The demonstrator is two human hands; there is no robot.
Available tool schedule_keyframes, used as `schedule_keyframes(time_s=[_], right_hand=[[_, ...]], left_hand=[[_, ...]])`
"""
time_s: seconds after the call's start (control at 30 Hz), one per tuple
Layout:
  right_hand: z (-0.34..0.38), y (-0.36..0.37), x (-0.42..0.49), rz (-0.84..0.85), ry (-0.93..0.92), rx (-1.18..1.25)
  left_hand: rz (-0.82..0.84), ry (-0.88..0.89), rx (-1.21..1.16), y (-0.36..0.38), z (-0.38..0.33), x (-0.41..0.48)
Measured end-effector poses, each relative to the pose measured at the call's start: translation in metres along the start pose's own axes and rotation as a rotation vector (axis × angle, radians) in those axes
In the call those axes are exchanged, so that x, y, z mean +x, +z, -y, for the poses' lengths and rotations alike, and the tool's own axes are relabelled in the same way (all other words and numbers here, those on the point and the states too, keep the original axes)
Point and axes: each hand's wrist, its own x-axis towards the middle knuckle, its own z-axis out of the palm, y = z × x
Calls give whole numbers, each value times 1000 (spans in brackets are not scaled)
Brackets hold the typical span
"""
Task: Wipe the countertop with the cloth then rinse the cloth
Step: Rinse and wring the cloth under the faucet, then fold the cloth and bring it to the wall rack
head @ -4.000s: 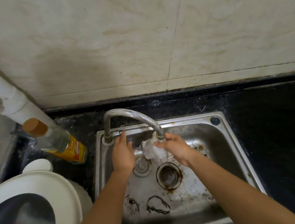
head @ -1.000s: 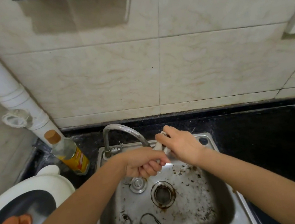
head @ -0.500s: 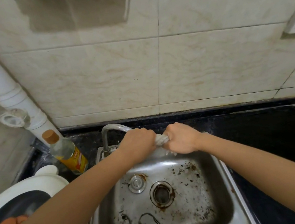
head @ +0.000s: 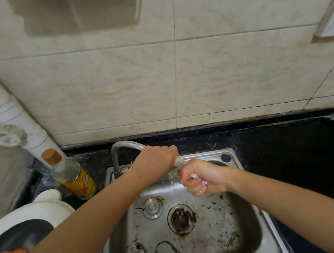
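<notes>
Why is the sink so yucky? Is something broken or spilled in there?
Nothing looks broken. The sink floor is speckled with dark crumbs, and rusty brown stains ring the drain. The left hand and right hand are twisting the cloth above it.

The rectangular brushed stainless-steel sink (head: 255,230) looks dull and rust-speckled around its drain. The curved chrome tap (head: 122,147) shines. The black speckled stone countertop (head: 289,149) is glossy, the beige marbled wall tiles (head: 239,72) smooth. The twisted whitish wet cloth (head: 179,163) seems woven, though mostly hidden.
</notes>
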Motion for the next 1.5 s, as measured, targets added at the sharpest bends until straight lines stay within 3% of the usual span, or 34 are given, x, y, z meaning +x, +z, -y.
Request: schedule_keyframes(time_s=[0.1,0.17,0.43,0.53,0.7,0.83,0.97,1.0,1.1,1.2,1.33,1.5], right_hand=[[8,-15,-4,-120,-4,-351],[14,-22,-5,-189,-45,-484],[28,-35,-9,-295,-159,-441],[26,-34,-10,-341,-196,-368],[13,-38,-9,-492,-465,-423],[8,-28,-7,-739,-698,-726],[15,-31,-12,-743,-945,-1295],[19,-30,-14,-737,-928,-1288],[34,-18,-21,-758,-750,-811],[46,-12,-24,-665,-679,-479],[56,-9,-23,-542,-542,137],[67,-6,-20,-481,-520,675]], left_hand=[[277,-157,-178,-12,-9,2],[372,-258,-406,-20,-10,3],[604,-606,-1259,-36,7,-2],[580,-644,-1479,-37,11,-5],[468,-751,-1655,-33,18,-11],[379,-898,-1677,-26,21,-14],[103,-1092,-1849,-25,10,-6],[33,-1110,-1908,-26,7,-5],[-60,-1000,-2057,-34,5,-6],[-85,-933,-1951,-41,5,-8],[-115,-901,-1910,-46,7,-8],[-179,-941,-2053,-53,16,-8]])
